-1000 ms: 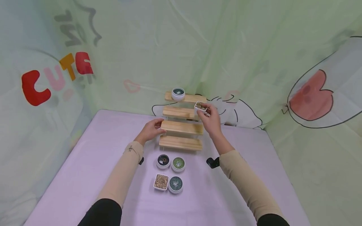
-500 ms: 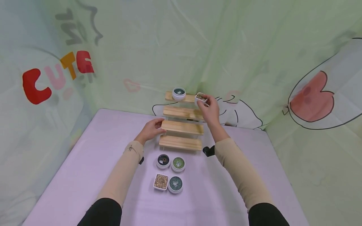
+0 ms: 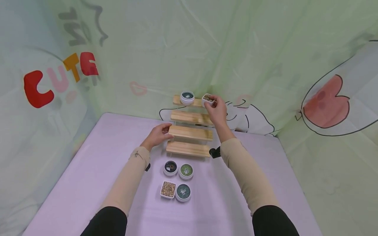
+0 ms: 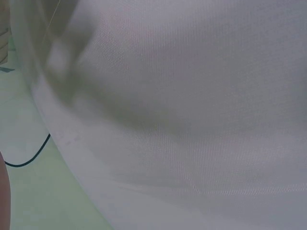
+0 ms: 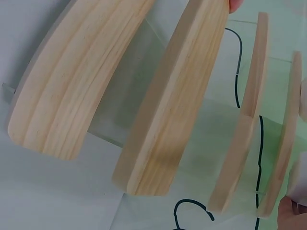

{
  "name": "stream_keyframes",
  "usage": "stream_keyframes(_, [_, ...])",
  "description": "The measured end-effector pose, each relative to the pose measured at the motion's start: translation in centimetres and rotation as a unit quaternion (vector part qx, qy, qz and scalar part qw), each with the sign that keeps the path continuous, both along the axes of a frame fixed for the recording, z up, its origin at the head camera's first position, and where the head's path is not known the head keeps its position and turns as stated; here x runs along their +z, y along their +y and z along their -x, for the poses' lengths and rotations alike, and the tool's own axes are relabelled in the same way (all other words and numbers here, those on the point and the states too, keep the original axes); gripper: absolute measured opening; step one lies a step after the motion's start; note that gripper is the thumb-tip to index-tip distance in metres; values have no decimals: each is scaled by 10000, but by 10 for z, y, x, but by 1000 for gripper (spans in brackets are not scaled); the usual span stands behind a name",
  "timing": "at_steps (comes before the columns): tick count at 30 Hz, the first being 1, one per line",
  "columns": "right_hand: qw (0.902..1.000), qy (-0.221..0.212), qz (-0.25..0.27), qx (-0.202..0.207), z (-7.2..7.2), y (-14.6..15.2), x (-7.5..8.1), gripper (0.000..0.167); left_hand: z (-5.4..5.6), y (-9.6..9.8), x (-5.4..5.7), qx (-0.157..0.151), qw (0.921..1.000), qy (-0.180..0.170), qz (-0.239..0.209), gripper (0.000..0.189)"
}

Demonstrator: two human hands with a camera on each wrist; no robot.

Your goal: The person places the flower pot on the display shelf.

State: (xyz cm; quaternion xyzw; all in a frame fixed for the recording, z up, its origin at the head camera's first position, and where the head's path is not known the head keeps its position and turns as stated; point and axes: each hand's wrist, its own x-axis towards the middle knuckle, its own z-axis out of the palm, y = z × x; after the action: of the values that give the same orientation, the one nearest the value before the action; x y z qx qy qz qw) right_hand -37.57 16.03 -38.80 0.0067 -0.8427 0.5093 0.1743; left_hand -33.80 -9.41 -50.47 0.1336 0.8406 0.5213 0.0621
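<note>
My right hand [image 3: 217,111] pinches a small square white pot [image 3: 203,102] filled with brown gravel, at the right end of the top board of a tiered wooden shelf [image 3: 190,132]. In the right wrist view the pot [image 5: 299,179] shows at the right edge, close against the top board [image 5: 283,143]; whether it bears weight there I cannot tell. With thumb and fingers my left hand [image 3: 156,135] holds the left end of the second board from the bottom. A round white pot [image 3: 187,97] with dark teal filling stands at the top board's left end.
Before the shelf on the lilac cloth [image 3: 236,196] stand a round pot with dark filling [image 3: 170,167], a green-filled round pot [image 3: 186,171], a square gravel pot [image 3: 168,189] and a teal-filled round pot [image 3: 183,192]. A printed curtain [image 3: 153,49] hangs behind.
My right hand has raised the square pot from beside the second board up to the top board, then shifted it slightly left. The left hand has stayed at the shelf.
</note>
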Motion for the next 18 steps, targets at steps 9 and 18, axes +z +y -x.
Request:
stream_keyframes(9, [9994, -108, -331, -11, 5, -2, -3, 36, 0, 0, 0, 4, 10000, -53, 6, 68])
stream_keyframes(18, [9985, -211, -507, 12, 7, -1, 0, 38, 1, -1, -1, 9, 10000, 46, 55, 68])
